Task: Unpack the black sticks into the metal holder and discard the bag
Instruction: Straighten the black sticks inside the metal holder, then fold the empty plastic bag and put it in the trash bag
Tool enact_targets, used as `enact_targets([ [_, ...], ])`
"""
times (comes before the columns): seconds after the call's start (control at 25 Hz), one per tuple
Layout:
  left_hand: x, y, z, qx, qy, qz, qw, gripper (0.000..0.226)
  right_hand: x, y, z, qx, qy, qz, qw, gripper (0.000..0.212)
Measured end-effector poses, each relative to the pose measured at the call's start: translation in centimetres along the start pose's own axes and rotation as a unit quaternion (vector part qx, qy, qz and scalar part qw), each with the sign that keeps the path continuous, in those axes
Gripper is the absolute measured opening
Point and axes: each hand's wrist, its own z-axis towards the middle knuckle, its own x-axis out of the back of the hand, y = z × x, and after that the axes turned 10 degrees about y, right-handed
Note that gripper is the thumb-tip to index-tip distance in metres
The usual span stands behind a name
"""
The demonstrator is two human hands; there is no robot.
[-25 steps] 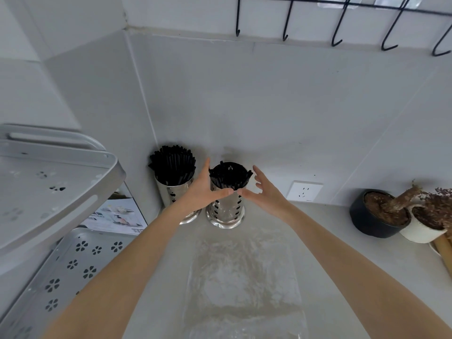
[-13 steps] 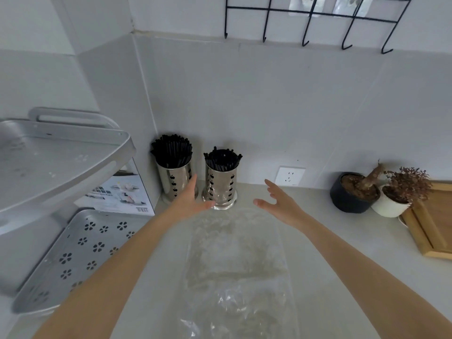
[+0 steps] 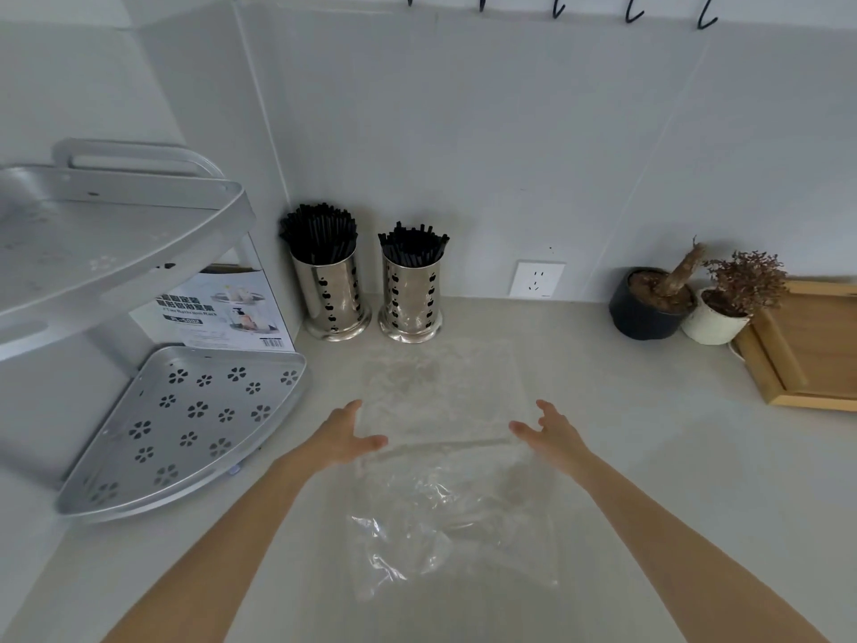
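the clear plastic bag (image 3: 445, 457) is laid flat on the countertop (image 3: 649, 457), its long axis running from the viewer toward the wall. two perforated metal holders (image 3: 411, 290) (image 3: 332, 294) are stood upright beyond its far end, each filled with black sticks (image 3: 412, 245) pointing up. the left hand (image 3: 341, 436) and right hand (image 3: 552, 436) are held relaxed at the bag's two side edges, nothing grasped.

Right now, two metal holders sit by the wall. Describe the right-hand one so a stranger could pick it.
Find the wall corner behind the countertop. Two shiny perforated holders stand there side by side; take the right holder, nearer the wall socket. Its black sticks splay loosely, while the left holder is packed fuller.
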Motion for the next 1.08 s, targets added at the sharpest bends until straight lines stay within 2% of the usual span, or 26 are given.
enact_targets([
  [0.16, -1.1, -0.9, -0.9, 0.050, 0.014, -0.031, 0.998, 0.083, -0.6, 1.4, -0.4, -0.056, 0.033, 0.011, 0.998, 0.066],
  [0.28, -1.3, -1.3, -1.3, 0.102, 0.051, -0.140, 0.983, 0.070, -0.7, 1.7, -0.7, -0.107, 0.043, 0.074, 0.991, 0.061],
  [0.36, -1.5, -1.2, -1.9, 0.133, 0.042, -0.210, 0.968, 0.065, -0.8, 1.6, -1.2, -0.128, 0.035, 0.125, 0.983, 0.057],
  [0.48, -1.6, -1.4, -2.1, 0.147, 0.024, -0.233, 0.961, 0.062, -1.2, 1.7, -1.5, -0.135, 0.033, 0.157, 0.978, 0.049],
  [0.56, -1.5, -1.5, -2.1, 0.158, 0.011, -0.240, 0.958, 0.051, -1.4, 1.5, -1.7, -0.137, 0.034, 0.183, 0.973, 0.044],
  [0.64, -1.3, -1.4, -2.5, 0.156, 0.002, -0.226, 0.962, 0.029, -1.3, 1.4, -1.8, -0.135, 0.033, 0.213, 0.967, 0.034],
  [0.68, -1.3, -1.4, -2.6, 0.149, 0.000, -0.221, 0.964, 0.025, -1.1, 1.3, -1.8, -0.135, 0.030, 0.228, 0.964, 0.031],
  [0.8, -1.2, -1.3, -2.8, 0.106, 0.016, -0.228, 0.968, 0.028, -0.3, 1.0, -1.9, -0.125, 0.021, 0.265, 0.956, 0.020],
  [0.88, -0.7, -1.1, -2.9, 0.072, 0.057, -0.234, 0.968, 0.021, 0.2, 0.7, -2.1, -0.104, 0.027, 0.274, 0.956, 0.013],
  [1.08, 1.1, -0.3, -2.4, 0.029, 0.111, -0.243, 0.963, 0.013, 1.8, -0.3, -2.4, -0.059, 0.053, 0.277, 0.958, 0.011],
])
